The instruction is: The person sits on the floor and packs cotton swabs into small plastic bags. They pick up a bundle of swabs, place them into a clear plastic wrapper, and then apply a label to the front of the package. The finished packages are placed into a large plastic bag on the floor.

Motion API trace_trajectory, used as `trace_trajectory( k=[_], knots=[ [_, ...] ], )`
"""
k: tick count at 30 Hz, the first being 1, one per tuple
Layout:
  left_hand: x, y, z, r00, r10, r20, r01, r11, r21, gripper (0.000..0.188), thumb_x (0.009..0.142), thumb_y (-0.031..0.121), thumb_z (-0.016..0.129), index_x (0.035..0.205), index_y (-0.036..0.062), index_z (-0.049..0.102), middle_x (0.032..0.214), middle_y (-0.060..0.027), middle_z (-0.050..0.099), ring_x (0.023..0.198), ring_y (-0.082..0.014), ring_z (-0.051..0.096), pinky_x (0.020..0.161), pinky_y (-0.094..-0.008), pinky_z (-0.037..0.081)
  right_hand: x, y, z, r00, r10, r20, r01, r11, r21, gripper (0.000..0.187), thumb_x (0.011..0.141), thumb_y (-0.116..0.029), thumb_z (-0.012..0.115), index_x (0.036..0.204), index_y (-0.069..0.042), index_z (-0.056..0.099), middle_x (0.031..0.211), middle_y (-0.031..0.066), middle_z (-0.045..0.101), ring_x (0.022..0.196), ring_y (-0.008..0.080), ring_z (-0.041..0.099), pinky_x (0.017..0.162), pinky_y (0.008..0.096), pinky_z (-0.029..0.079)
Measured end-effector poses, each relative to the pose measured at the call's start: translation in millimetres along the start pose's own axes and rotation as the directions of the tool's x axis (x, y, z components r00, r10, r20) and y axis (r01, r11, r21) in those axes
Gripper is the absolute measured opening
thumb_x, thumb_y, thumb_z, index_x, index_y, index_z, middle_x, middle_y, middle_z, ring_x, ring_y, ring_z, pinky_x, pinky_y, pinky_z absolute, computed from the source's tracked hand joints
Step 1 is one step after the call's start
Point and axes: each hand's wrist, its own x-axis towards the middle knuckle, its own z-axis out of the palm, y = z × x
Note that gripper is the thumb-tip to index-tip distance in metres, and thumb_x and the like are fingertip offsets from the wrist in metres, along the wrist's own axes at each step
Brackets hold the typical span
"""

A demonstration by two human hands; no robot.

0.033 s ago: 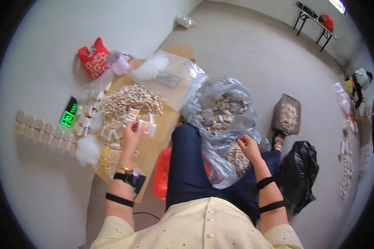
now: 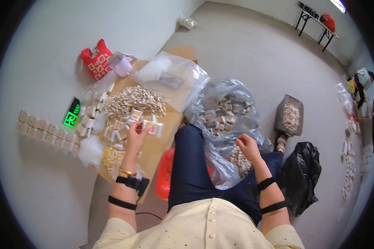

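Observation:
On the left, my left hand [image 2: 137, 135] is closed over the wooden table, pinching a small flat packet [image 2: 153, 128] with a row of short white pieces along one side. Behind it lies a heap of small white-and-brown pieces [image 2: 133, 101]. Several yellow-and-white packets [image 2: 112, 155] rest beside my left wrist. My right hand [image 2: 247, 147] hovers over my thigh with thumb and fingers pinched together; whatever is between them is too small to make out. Just below it, an opened clear plastic bag [image 2: 218, 159] contains more small pieces [image 2: 239, 159].
Beyond my knees stands a large clear bag [image 2: 199, 99] of small boxed packs. A grey scoop-like bin [image 2: 280, 116] of small pieces and a black plastic bag [image 2: 301, 178] are at the right. A red bag [image 2: 164, 178] sits under the table edge. Packs [image 2: 45, 130] line the left.
The whole view has shifted slightly. The packet in my left hand has turned a little and shows more of its flat face. My right hand stays pinched in about the same place.

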Motion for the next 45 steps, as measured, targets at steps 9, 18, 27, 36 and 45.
trace_trajectory(
  k=[9, 18, 27, 36, 45],
  knots=[
    [-69.7, 154.7, 51.9, 0.949, 0.062, 0.308, 0.141, 0.792, -0.594, 0.029, 0.089, 0.006, 0.067, 0.114, 0.0047, 0.051, 0.096, -0.003, 0.064, 0.09, -0.0087, 0.06, 0.08, -0.0241, 0.048, -19.3, -162.8, 25.0, 0.91, -0.317, 0.267, 0.037, 0.704, 0.709, 0.016, 0.096, -0.015, 0.059, 0.102, -0.003, 0.065, 0.087, -0.001, 0.064, 0.075, 0.0072, 0.057, 0.068, 0.0223, 0.046],
    [-94.1, 208.8, 89.1, 0.921, 0.348, 0.173, -0.331, 0.936, -0.121, 0.03, 0.085, 0.015, 0.073, 0.108, 0.0021, 0.058, 0.104, -0.0077, 0.059, 0.096, -0.0181, 0.061, 0.087, -0.0308, 0.046, -30.7, -148.6, -13.2, 0.908, -0.411, -0.083, 0.403, 0.801, 0.443, 0.009, 0.086, -0.005, 0.067, 0.087, 0.001, 0.06, 0.076, 0.0028, 0.062, 0.07, 0.0079, 0.056, 0.066, 0.0254, 0.047],
    [-101.8, 241.3, 114.9, 0.874, 0.368, 0.318, -0.296, 0.921, -0.252, 0.012, 0.091, 0.011, 0.064, 0.091, 0.0009, 0.06, 0.083, -0.0047, 0.064, 0.079, -0.0119, 0.062, 0.075, -0.0265, 0.048, -63.1, -162.3, -29.8, 0.852, -0.507, -0.129, 0.519, 0.785, 0.338, 0.014, 0.078, -0.002, 0.073, 0.08, -0.001, 0.058, 0.074, 0.0043, 0.059, 0.07, 0.0109, 0.054, 0.065, 0.0273, 0.045],
    [-105.5, 249.9, 109.5, 0.841, 0.383, 0.382, -0.289, 0.915, -0.281, 0.009, 0.09, 0.009, 0.062, 0.09, 0.0005, 0.06, 0.082, -0.0023, 0.062, 0.078, -0.008, 0.059, 0.074, -0.0237, 0.047, -79.2, -164.5, -41.0, 0.859, -0.499, -0.111, 0.499, 0.77, 0.398, 0.014, 0.079, -0.002, 0.073, 0.08, -0.001, 0.059, 0.074, 0.0037, 0.059, 0.071, 0.0097, 0.055, 0.065, 0.0252, 0.045],
    [-117.2, 278.0, 101.8, 0.797, 0.458, 0.395, -0.426, 0.889, -0.17, 0.014, 0.086, 0.013, 0.068, 0.086, -0.0003, 0.062, 0.078, -0.0057, 0.063, 0.073, -0.0118, 0.061, 0.071, -0.0254, 0.048, -84.3, -156.5, -47.8, 0.827, -0.546, -0.132, 0.543, 0.717, 0.437, 0.014, 0.082, -0.003, 0.072, 0.083, -0.001, 0.058, 0.076, 0.0039, 0.059, 0.072, 0.0097, 0.056, 0.067, 0.0245, 0.045]
  ],
)
